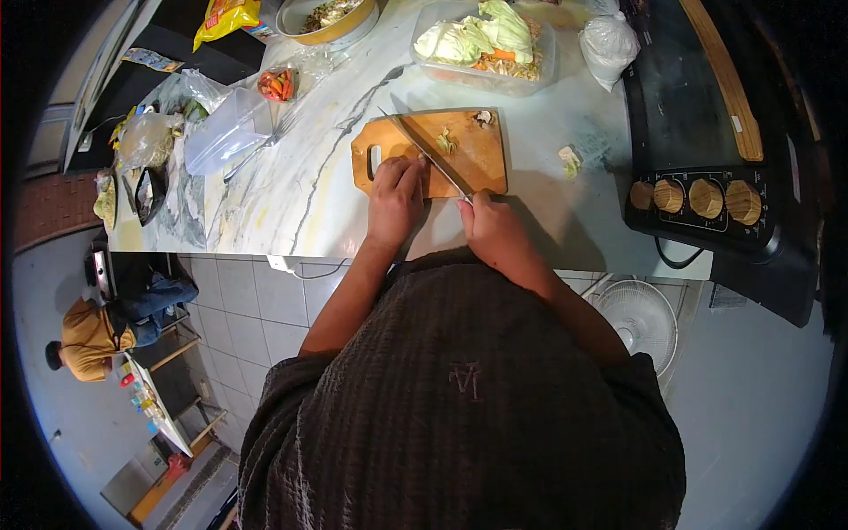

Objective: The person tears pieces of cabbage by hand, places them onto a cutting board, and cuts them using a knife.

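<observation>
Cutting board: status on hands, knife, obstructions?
Right hand gripping knife. Left hand at cutting board, close to knife; anything under it hidden. Small food scraps on board, right of knife.

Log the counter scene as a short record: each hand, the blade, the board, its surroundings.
Left hand: on the near part of the cutting board, fingertips near the blade; anything under them is hidden
Right hand: gripping the knife by its handle
Blade: slants across the board, tip toward far left
On board: small green scraps
Beyond board: clear container with cabbage
Right of board: pale green piece, then black appliance with wooden knobs
</observation>
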{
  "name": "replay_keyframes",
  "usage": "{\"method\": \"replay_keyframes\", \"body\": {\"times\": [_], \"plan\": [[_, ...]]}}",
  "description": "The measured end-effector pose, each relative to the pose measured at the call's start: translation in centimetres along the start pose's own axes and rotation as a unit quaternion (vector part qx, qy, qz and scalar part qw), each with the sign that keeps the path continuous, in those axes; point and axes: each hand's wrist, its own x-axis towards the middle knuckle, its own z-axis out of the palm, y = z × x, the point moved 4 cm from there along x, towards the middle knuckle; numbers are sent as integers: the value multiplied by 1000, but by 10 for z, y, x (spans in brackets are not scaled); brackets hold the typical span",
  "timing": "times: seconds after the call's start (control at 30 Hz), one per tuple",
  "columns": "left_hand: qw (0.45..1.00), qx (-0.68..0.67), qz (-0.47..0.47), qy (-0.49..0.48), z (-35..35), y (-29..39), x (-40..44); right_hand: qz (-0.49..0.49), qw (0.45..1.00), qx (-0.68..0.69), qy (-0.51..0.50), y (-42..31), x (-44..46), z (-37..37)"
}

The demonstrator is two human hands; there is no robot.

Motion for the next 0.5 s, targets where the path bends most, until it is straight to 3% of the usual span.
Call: {"method": "replay_keyframes", "body": {"times": [0.5], "plan": [[999, 10, -35, -34, 0, -2, -3, -10, 998, -62, 28, 1, -6, -10]]}}
